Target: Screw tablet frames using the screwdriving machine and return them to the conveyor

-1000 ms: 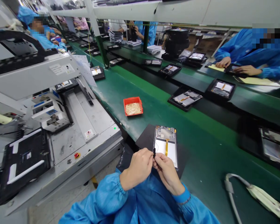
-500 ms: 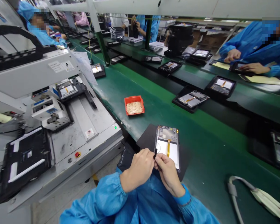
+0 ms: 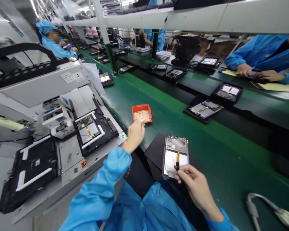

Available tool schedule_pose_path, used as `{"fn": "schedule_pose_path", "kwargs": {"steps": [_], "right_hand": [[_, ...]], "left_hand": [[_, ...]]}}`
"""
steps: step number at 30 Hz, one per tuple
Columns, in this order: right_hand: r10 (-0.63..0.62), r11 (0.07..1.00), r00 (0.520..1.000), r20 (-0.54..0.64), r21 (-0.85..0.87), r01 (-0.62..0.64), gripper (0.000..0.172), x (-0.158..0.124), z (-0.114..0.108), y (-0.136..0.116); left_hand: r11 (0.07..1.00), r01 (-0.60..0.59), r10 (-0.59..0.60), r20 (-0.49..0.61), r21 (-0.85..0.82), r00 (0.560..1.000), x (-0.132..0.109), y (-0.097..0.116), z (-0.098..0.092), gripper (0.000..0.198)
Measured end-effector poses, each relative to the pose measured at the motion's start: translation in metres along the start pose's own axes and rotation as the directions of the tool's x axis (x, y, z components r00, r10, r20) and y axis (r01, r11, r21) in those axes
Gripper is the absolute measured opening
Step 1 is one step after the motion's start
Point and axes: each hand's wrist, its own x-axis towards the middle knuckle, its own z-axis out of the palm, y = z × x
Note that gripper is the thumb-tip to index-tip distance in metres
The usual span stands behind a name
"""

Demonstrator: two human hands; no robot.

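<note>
Left hand: our left hand (image 3: 136,136), fingers loosely curled, is just at the near rim of a small orange plastic tray (image 3: 142,107); we cannot tell whether it holds anything.
Right hand: our right hand (image 3: 197,189), nearly closed, pinches a small black part (image 3: 177,167) between thumb and fingers.
Workpiece: an opened rectangular tablet with a silver metal frame and an orange ribbon cable (image 3: 175,157) lies on a black mat (image 3: 154,150), under our right fingertips.
Belt: a green conveyor belt (image 3: 219,154) carries the mat and tray.
Tray contents: pale flat pieces (image 3: 142,116).
Beside us: a grey machine (image 3: 67,77) holds another tablet (image 3: 89,131) in a black fixture (image 3: 108,128).
Across: a co-worker's hands (image 3: 255,73) rest on a tablet.
</note>
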Motion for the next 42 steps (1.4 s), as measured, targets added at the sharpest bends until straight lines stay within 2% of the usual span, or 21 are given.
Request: {"fn": "schedule_pose_path", "kwargs": {"steps": [1,3,5,9,12,15,19,22,24,26,27,30,31,32,33,36,42], "right_hand": [[-0.071,0.991,0.997,-0.033,-0.119,0.067,0.029,-0.001,-0.011,0.000],[-0.215,0.930,0.974,-0.073,-0.320,0.181,0.025,-0.006,-0.029,0.001],[-0.349,0.844,0.934,-0.073,-0.458,0.279,0.020,-0.013,-0.042,0.005],[-0.506,0.661,0.861,0.054,-0.617,0.427,0.006,-0.033,-0.049,0.014],[-0.545,0.559,0.825,0.147,-0.670,0.489,0.014,-0.043,-0.046,0.024],[-0.590,0.477,0.786,0.187,-0.704,0.526,0.021,-0.045,-0.041,0.036],[-0.633,0.409,0.741,0.224,-0.716,0.566,0.023,-0.040,-0.034,0.045],[-0.632,0.365,0.727,0.268,-0.725,0.584,0.021,-0.035,-0.032,0.049],[-0.635,0.339,0.718,0.287,-0.731,0.592,0.021,-0.033,-0.032,0.051],[-0.638,0.316,0.709,0.300,-0.737,0.597,0.022,-0.032,-0.033,0.053],[-0.637,0.304,0.706,0.310,-0.741,0.599,0.023,-0.032,-0.033,0.054],[-0.612,0.254,0.709,0.350,-0.762,0.595,0.025,-0.033,-0.034,0.055],[-0.600,0.232,0.713,0.362,-0.774,0.589,0.025,-0.034,-0.034,0.054],[-0.587,0.207,0.720,0.370,-0.791,0.576,0.026,-0.036,-0.034,0.054],[-0.576,0.180,0.728,0.371,-0.811,0.556,0.027,-0.038,-0.035,0.053],[-0.545,0.115,0.762,0.350,-0.869,0.481,0.031,-0.045,-0.039,0.052],[-0.460,0.057,0.810,0.363,-0.898,0.435,0.042,-0.051,-0.041,0.046]], "left_hand": [[0.993,0.022,-0.025,0.029,0.112,0.999,0.025,-0.006,0.000,0.027],[0.982,0.017,-0.031,0.074,0.187,0.997,0.065,-0.016,0.002,0.025],[0.980,-0.017,-0.006,0.116,0.197,0.993,0.089,-0.021,0.009,0.023],[0.977,-0.094,0.062,0.167,0.192,0.984,0.098,-0.023,0.024,0.021],[0.977,-0.099,0.071,0.151,0.191,0.986,0.089,-0.021,0.030,0.025],[0.990,-0.064,0.062,0.020,0.129,0.998,0.072,-0.019,0.028,0.030],[0.994,-0.080,0.067,-0.150,-0.081,0.986,0.034,-0.014,0.018,0.020],[0.948,-0.187,0.128,-0.229,-0.258,0.965,-0.009,-0.008,0.011,0.020],[0.888,-0.291,0.209,-0.251,-0.357,0.945,-0.046,-0.001,0.011,0.023],[0.811,-0.413,0.344,-0.232,-0.415,0.910,-0.085,0.009,0.016,0.026],[0.768,-0.477,0.434,-0.201,-0.426,0.878,-0.104,0.015,0.021,0.028],[0.647,-0.651,0.696,-0.042,-0.397,0.717,-0.150,0.032,0.039,0.037],[0.627,-0.686,0.742,0.013,-0.368,0.671,-0.161,0.036,0.045,0.039],[0.622,-0.709,0.764,0.059,-0.333,0.642,-0.169,0.039,0.051,0.041],[0.624,-0.724,0.772,0.086,-0.294,0.630,-0.175,0.041,0.055,0.041],[0.638,-0.739,0.768,0.102,-0.215,0.633,-0.181,0.044,0.062,0.041],[0.654,-0.722,0.751,0.086,-0.226,0.654,-0.185,0.049,0.062,0.042]]}}
